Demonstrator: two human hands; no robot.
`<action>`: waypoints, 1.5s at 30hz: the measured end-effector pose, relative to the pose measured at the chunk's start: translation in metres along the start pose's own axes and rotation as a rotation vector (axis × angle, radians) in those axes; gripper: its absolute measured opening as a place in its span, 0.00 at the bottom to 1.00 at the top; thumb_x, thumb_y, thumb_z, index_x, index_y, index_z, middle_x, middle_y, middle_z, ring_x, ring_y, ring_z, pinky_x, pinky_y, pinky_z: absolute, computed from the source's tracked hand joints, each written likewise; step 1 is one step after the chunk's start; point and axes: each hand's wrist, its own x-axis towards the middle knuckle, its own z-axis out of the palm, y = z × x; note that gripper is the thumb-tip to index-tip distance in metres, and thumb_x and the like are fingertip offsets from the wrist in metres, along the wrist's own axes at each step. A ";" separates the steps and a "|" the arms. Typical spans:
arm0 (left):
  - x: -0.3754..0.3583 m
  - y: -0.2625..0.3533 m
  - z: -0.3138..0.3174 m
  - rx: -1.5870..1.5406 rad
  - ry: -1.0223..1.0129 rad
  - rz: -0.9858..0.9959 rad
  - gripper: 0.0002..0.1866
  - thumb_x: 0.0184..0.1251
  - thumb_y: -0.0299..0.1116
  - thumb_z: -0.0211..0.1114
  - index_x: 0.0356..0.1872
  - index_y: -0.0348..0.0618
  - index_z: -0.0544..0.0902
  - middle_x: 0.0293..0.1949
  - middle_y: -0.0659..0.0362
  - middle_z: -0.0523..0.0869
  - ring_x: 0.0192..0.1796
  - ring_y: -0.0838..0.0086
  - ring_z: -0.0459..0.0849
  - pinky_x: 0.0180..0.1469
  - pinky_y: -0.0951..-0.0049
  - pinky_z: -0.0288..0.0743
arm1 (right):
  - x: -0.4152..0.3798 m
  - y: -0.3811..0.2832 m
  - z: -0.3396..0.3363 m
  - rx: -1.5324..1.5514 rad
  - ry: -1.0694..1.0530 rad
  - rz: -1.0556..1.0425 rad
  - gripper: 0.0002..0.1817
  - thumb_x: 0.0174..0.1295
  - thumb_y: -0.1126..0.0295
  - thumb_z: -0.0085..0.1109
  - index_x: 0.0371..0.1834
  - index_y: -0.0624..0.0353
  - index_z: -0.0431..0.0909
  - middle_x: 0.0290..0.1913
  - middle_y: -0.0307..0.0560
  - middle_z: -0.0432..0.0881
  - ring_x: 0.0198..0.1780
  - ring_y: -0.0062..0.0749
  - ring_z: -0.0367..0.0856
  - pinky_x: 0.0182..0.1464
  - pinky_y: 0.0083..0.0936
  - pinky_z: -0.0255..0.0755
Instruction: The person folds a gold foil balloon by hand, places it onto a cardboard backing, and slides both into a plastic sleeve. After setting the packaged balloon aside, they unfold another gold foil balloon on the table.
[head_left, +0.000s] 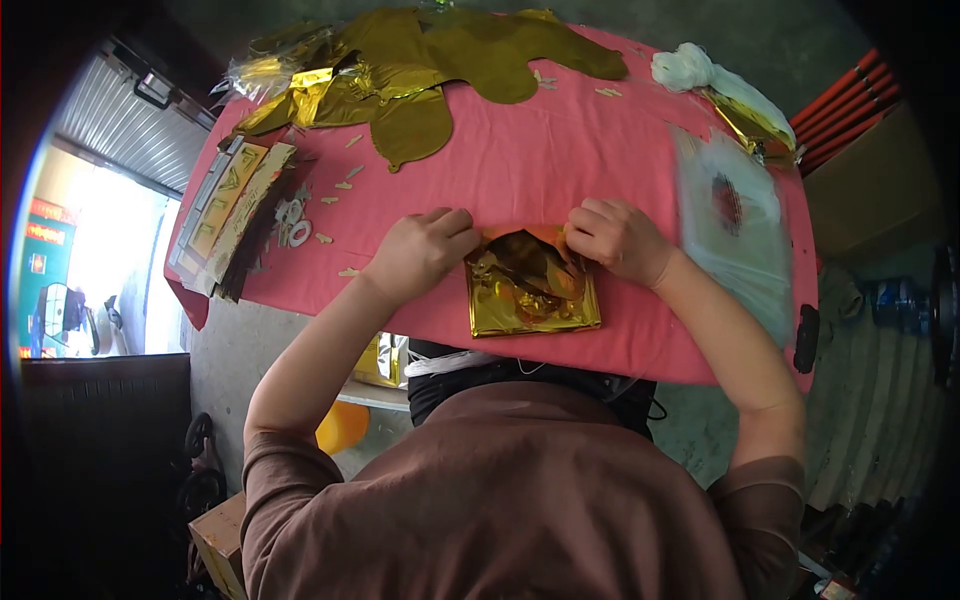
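A folded packet of shiny gold foil lies flat on the pink cloth near the table's front edge. A darker, bunched fold of foil shows across its upper middle. At the packet's upper left corner, my left hand is closed in a pinch on the edge. My right hand pinches the upper right corner the same way, with its fingers curled. An orange-tinted strip of the edge runs between the two hands. My fingers hide both corners.
Flat gold foil balloons spread over the table's far side. A stack of printed cards and scissors lie left. Clear plastic bags lie right, below a white string bundle. Small paper slips are scattered on the pink tablecloth.
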 end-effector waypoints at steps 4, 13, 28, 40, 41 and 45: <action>0.006 0.006 -0.009 0.090 -0.040 0.069 0.16 0.42 0.26 0.66 0.38 0.41 0.81 0.40 0.58 0.80 0.43 0.64 0.81 0.41 0.65 0.79 | 0.000 -0.002 0.000 -0.096 -0.035 -0.063 0.05 0.46 0.72 0.56 0.25 0.56 0.70 0.30 0.39 0.70 0.32 0.33 0.73 0.32 0.27 0.71; 0.007 0.032 -0.011 -0.380 0.008 -0.005 0.24 0.40 0.22 0.62 0.47 0.37 0.80 0.48 0.52 0.82 0.51 0.57 0.79 0.55 0.60 0.75 | -0.005 -0.002 0.003 -0.087 0.001 -0.033 0.06 0.46 0.73 0.56 0.27 0.57 0.70 0.30 0.40 0.70 0.31 0.31 0.73 0.32 0.26 0.72; -0.003 0.032 -0.006 -0.305 -0.058 0.113 0.21 0.47 0.23 0.61 0.46 0.40 0.83 0.47 0.57 0.83 0.51 0.61 0.79 0.55 0.63 0.76 | -0.021 0.008 -0.002 0.296 0.021 0.241 0.15 0.53 0.78 0.56 0.45 0.63 0.80 0.42 0.45 0.81 0.46 0.38 0.79 0.49 0.32 0.74; -0.005 0.028 -0.003 -0.318 -0.034 0.143 0.15 0.46 0.25 0.64 0.39 0.36 0.82 0.45 0.54 0.83 0.51 0.57 0.80 0.54 0.62 0.76 | 0.025 -0.066 0.013 0.345 -0.252 0.506 0.30 0.67 0.65 0.49 0.72 0.59 0.55 0.73 0.53 0.55 0.77 0.43 0.47 0.74 0.40 0.44; -0.006 0.028 -0.004 -0.327 -0.032 0.147 0.15 0.46 0.25 0.64 0.39 0.36 0.82 0.45 0.53 0.83 0.52 0.57 0.80 0.54 0.62 0.76 | 0.023 -0.067 0.015 0.317 -0.256 0.497 0.32 0.68 0.64 0.48 0.73 0.58 0.52 0.75 0.52 0.52 0.77 0.42 0.45 0.75 0.41 0.41; -0.006 0.028 -0.004 -0.335 -0.045 0.130 0.15 0.48 0.27 0.65 0.40 0.34 0.82 0.45 0.52 0.83 0.52 0.57 0.79 0.54 0.61 0.76 | 0.018 -0.068 0.021 0.212 -0.255 0.460 0.34 0.68 0.59 0.47 0.74 0.59 0.50 0.75 0.51 0.50 0.77 0.43 0.44 0.76 0.40 0.37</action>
